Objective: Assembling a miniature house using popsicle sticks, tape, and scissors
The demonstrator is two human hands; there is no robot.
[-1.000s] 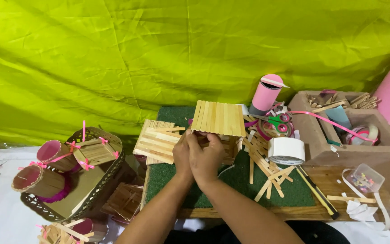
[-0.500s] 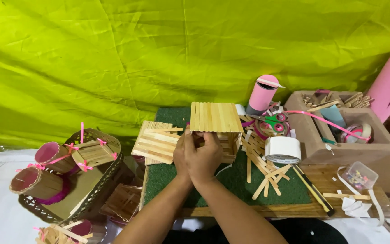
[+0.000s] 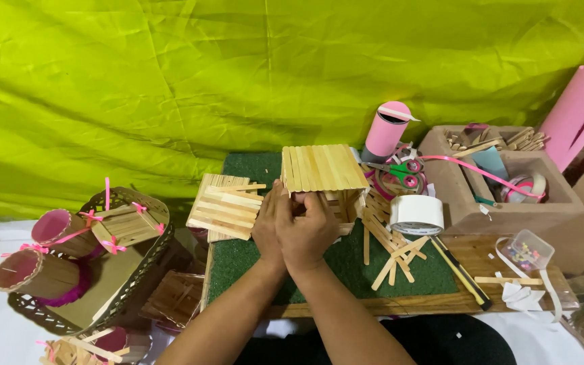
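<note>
Barely anything has shifted since a second ago: your hands sit in the same spot at the front of the little stick house [image 3: 324,177], maybe a touch lower in view.

Biggest thing around is the green cloth backdrop [image 3: 170,81], then the wooden surface [image 3: 501,253] with its green turf mat [image 3: 251,260]. The house stands on the mat, right in front of your hands and touching them, roof slats running away from you.

Your left hand [image 3: 268,226] is pressed flat against the right one, fingers reaching up to the house's front-left corner. Your right hand [image 3: 309,230] is curled, fingertips pinching the front wall just under the roof edge, so it's the closer one to the work.

Left of the house lies a flat stick panel [image 3: 224,206]. To the right sit a white tape roll [image 3: 417,214], loose sticks [image 3: 393,260] and green-handled scissors [image 3: 400,172].
</note>
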